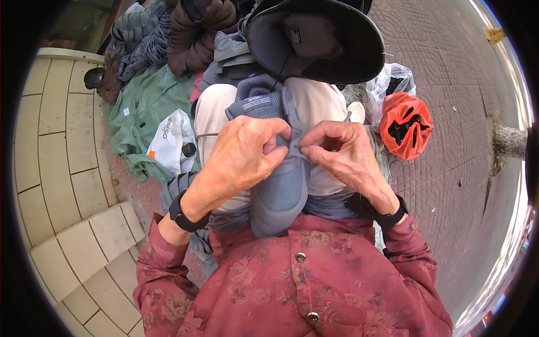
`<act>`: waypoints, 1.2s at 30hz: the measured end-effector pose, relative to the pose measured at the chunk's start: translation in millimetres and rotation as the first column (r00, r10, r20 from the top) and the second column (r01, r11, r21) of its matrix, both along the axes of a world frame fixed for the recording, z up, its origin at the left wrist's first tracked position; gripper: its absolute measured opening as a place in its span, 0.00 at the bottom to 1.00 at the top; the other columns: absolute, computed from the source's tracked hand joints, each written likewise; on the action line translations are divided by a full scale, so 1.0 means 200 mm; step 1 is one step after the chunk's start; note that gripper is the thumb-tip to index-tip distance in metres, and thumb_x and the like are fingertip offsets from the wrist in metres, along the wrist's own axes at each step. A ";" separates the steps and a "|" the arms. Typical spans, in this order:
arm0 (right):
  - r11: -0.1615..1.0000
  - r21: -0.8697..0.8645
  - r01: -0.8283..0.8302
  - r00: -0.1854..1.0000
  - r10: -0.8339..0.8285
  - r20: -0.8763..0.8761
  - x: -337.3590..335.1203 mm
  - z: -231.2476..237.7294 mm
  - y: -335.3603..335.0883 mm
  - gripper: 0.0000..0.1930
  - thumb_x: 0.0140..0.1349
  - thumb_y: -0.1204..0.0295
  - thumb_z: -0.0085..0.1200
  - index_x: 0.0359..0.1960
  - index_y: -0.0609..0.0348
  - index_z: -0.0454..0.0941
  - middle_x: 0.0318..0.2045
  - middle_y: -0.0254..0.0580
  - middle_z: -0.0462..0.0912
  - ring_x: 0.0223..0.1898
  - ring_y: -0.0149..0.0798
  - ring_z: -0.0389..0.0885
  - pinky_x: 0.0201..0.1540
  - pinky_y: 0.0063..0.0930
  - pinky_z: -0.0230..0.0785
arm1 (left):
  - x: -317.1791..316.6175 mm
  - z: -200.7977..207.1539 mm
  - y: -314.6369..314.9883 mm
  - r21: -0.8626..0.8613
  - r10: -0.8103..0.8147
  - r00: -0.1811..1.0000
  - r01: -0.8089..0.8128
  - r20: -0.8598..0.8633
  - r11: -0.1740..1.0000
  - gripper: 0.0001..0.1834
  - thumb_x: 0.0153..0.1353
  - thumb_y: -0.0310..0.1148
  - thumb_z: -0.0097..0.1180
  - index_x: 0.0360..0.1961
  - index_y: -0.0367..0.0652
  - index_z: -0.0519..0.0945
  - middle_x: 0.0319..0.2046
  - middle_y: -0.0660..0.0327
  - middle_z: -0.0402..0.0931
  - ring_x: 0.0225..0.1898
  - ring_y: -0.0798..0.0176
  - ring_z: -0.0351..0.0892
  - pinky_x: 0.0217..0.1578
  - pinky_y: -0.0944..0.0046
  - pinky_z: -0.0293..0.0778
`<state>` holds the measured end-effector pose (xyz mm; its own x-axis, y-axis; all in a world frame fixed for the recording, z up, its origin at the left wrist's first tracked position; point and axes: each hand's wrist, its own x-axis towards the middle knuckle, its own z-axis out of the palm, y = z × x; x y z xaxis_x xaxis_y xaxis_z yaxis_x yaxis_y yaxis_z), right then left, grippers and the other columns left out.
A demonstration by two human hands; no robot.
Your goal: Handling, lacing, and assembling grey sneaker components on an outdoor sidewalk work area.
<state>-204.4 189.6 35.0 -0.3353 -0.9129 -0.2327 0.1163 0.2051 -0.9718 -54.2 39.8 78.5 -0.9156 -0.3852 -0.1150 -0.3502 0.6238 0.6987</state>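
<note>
A grey mesh sneaker (pixel 279 188) rests on my lap between my thighs, its toe toward my body and its tongue pointing away. Over its eyelet rows both my hands work close together. My left hand (pixel 238 149) is closed in a pinch at the shoe's left side, and a thin grey shoelace (pixel 208 135) sticks out left of it. Thumb and forefinger of my right hand (pixel 345 154) pinch the lace at the right eyelet edge. The fingers partly hide the lace between the hands.
A large dark open container (pixel 317 48) stands just beyond my knees. Bundles of grey and brown shoes (pixel 202 36) lie far left. A white bag (pixel 174 143) rests on green sheeting (pixel 137 109). A red plastic bag (pixel 407 126) with black pieces sits right, on patterned paving (pixel 443 185).
</note>
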 end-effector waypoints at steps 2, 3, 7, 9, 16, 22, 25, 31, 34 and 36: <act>1.000 -0.002 -0.010 0.997 0.010 -0.082 -0.01 0.00 -0.01 0.05 0.55 0.80 0.59 0.32 0.67 0.83 0.23 0.33 0.82 0.26 0.23 0.76 0.30 0.20 0.69 | 0.00 -0.01 0.01 -0.001 -0.005 1.000 0.005 -0.007 1.000 0.11 0.51 0.24 0.64 0.37 0.33 0.83 0.15 0.63 0.70 0.16 0.70 0.69 0.21 0.66 0.66; 1.000 -0.003 -0.021 0.987 0.021 -0.161 -0.01 0.01 -0.02 0.05 0.53 0.80 0.58 0.31 0.68 0.82 0.22 0.37 0.82 0.25 0.26 0.77 0.30 0.23 0.70 | 0.00 -0.02 0.01 -0.002 -0.009 1.000 0.009 -0.011 1.000 0.10 0.51 0.24 0.64 0.37 0.34 0.83 0.15 0.63 0.70 0.16 0.69 0.70 0.22 0.66 0.67; 0.999 -0.039 -0.038 0.922 0.020 -0.387 0.03 0.10 -0.06 0.04 0.51 0.81 0.57 0.29 0.68 0.80 0.20 0.46 0.80 0.23 0.35 0.80 0.30 0.28 0.71 | -0.01 -0.04 0.01 -0.004 -0.014 0.999 0.013 -0.047 1.000 0.11 0.51 0.23 0.63 0.37 0.34 0.83 0.15 0.63 0.70 0.16 0.69 0.69 0.22 0.66 0.67; 0.988 -0.121 -0.097 0.817 0.010 -0.577 0.04 0.12 -0.08 0.02 0.51 0.81 0.56 0.26 0.68 0.79 0.19 0.50 0.78 0.23 0.42 0.81 0.29 0.32 0.71 | -0.01 -0.04 0.01 -0.004 -0.009 0.999 0.009 -0.048 1.000 0.11 0.51 0.23 0.63 0.37 0.33 0.82 0.15 0.63 0.70 0.16 0.68 0.69 0.22 0.65 0.67; 1.000 -0.019 -0.023 0.995 0.021 -0.094 -0.01 0.02 -0.01 0.03 0.57 0.83 0.61 0.32 0.65 0.83 0.24 0.32 0.80 0.25 0.26 0.77 0.29 0.20 0.68 | 0.01 -0.07 0.01 0.064 0.005 0.996 0.001 -0.094 0.998 0.10 0.51 0.22 0.63 0.36 0.33 0.82 0.15 0.64 0.69 0.15 0.72 0.67 0.20 0.67 0.64; 0.984 -0.048 0.169 0.977 -0.160 0.143 0.09 0.00 -0.04 0.04 0.58 0.81 0.64 0.34 0.64 0.82 0.29 0.30 0.81 0.29 0.20 0.77 0.31 0.15 0.69 | 0.02 -0.07 -0.01 0.088 0.000 0.993 0.010 -0.115 0.996 0.08 0.51 0.22 0.62 0.35 0.33 0.82 0.14 0.65 0.68 0.15 0.73 0.66 0.19 0.68 0.63; 0.983 -0.175 0.057 0.986 -0.084 -0.147 0.05 0.00 -0.02 0.05 0.57 0.80 0.65 0.34 0.64 0.82 0.31 0.34 0.81 0.30 0.26 0.78 0.34 0.20 0.71 | 0.02 -0.07 0.01 0.076 0.029 0.992 -0.020 -0.122 0.997 0.06 0.50 0.22 0.62 0.31 0.34 0.82 0.15 0.65 0.68 0.15 0.73 0.66 0.19 0.68 0.62; 0.970 -0.178 -0.166 0.819 0.035 -0.572 0.02 0.05 0.00 0.07 0.55 0.76 0.67 0.33 0.62 0.81 0.38 0.41 0.79 0.44 0.42 0.76 0.44 0.31 0.70 | 0.04 -0.03 0.00 0.028 0.066 0.984 -0.062 -0.168 0.998 0.02 0.50 0.21 0.62 0.27 0.35 0.82 0.15 0.63 0.70 0.15 0.73 0.67 0.18 0.68 0.63; 0.975 -0.184 -0.124 0.918 0.042 -0.395 0.03 0.05 -0.03 0.07 0.55 0.76 0.67 0.31 0.62 0.80 0.40 0.41 0.78 0.45 0.41 0.74 0.47 0.32 0.69 | 0.06 -0.02 -0.02 -0.029 0.078 0.976 -0.085 -0.203 0.996 0.03 0.50 0.22 0.62 0.27 0.35 0.82 0.14 0.64 0.70 0.15 0.73 0.67 0.18 0.69 0.63; 0.975 -0.184 -0.123 0.905 0.034 -0.424 0.00 0.04 -0.04 0.07 0.55 0.77 0.66 0.31 0.62 0.80 0.39 0.41 0.78 0.45 0.42 0.75 0.49 0.33 0.67 | 0.08 -0.01 -0.05 -0.087 0.185 0.955 -0.210 -0.232 0.974 0.03 0.50 0.22 0.61 0.28 0.36 0.83 0.15 0.68 0.71 0.16 0.76 0.67 0.19 0.70 0.63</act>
